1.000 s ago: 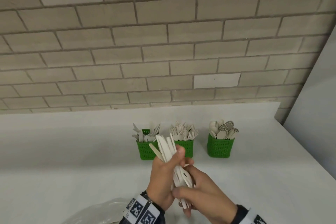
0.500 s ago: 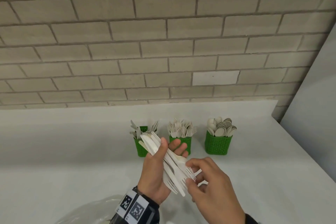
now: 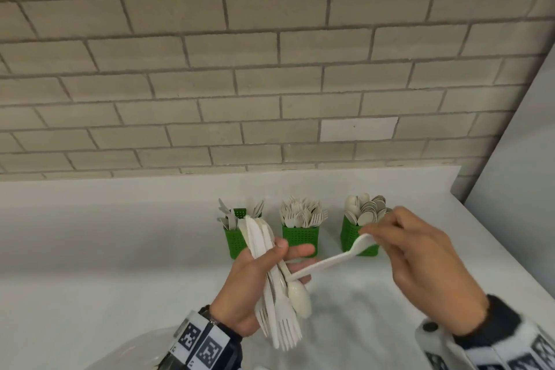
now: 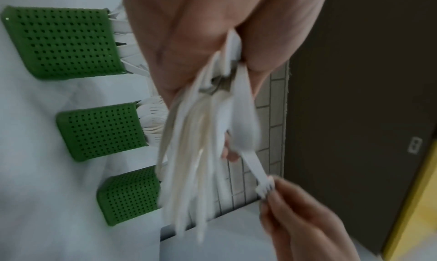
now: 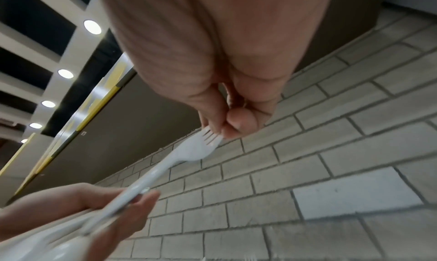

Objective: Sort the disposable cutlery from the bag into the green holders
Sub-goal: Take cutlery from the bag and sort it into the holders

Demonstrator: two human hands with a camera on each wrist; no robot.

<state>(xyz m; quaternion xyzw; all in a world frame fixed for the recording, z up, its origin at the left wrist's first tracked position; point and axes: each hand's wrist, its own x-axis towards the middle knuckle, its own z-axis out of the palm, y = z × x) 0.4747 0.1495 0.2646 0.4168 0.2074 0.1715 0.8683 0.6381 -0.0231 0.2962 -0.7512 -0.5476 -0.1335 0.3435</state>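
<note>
So the left hand (image 3: 255,285) has its fingers (image 3: 295,250) wrapped around a mixed bundle of white cutlery (image 3: 274,288), handles sticking up toward the holders and fork tines plus a spoon bowl hanging down below the palm. The right hand (image 3: 420,264) is pinching a single fork (image 3: 330,260) by its tined end between thumb and fingertips, and the right wrist view shows the tines right at the pinch. The fork's handle end is still tucked in with the bundle at the left hand, so it bridges the two hands at a shallow slant. All of this is held up in the air above the white counter (image 3: 120,249), in front of the three green holders that stand in a row toward the counter's back edge, near the brick wall (image 3: 270,69). The left holder (image 3: 235,242) looks like it has knives, partly hidden by the bundle, the middle holder (image 3: 300,237) is packed with forks, and the right holder (image 3: 351,237) has spoons. A bit of clear plastic bag (image 3: 132,351) pokes in at the counter's front edge, under the left wrist.
</note>
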